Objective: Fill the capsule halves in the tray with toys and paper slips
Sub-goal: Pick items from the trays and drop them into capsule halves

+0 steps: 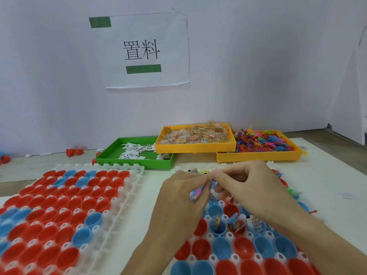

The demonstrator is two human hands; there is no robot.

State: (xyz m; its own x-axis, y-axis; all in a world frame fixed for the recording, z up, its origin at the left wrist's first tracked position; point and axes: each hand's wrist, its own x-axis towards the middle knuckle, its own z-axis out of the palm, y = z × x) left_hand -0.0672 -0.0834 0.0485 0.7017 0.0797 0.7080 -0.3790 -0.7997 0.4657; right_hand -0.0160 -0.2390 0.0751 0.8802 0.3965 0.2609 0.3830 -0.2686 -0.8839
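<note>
My left hand (182, 192) and my right hand (252, 187) meet above the right white capsule tray (230, 235). Their fingertips pinch a small clear toy packet (195, 193) with coloured bits, most of it hidden by my fingers. Below my hands, red and blue capsule halves (222, 246) sit in the tray. A few of them hold a toy packet (218, 224) or a paper slip (252, 220). The left tray (123, 195) carries several red and blue halves with nothing inside.
Behind the trays stand a green bin (139, 161) of paper slips, an orange bin (195, 148) of clear toy packets and another orange bin (260, 155) of coloured plastic figures. Loose red halves (74, 151) lie by the wall. A paper sign (147, 50) hangs above.
</note>
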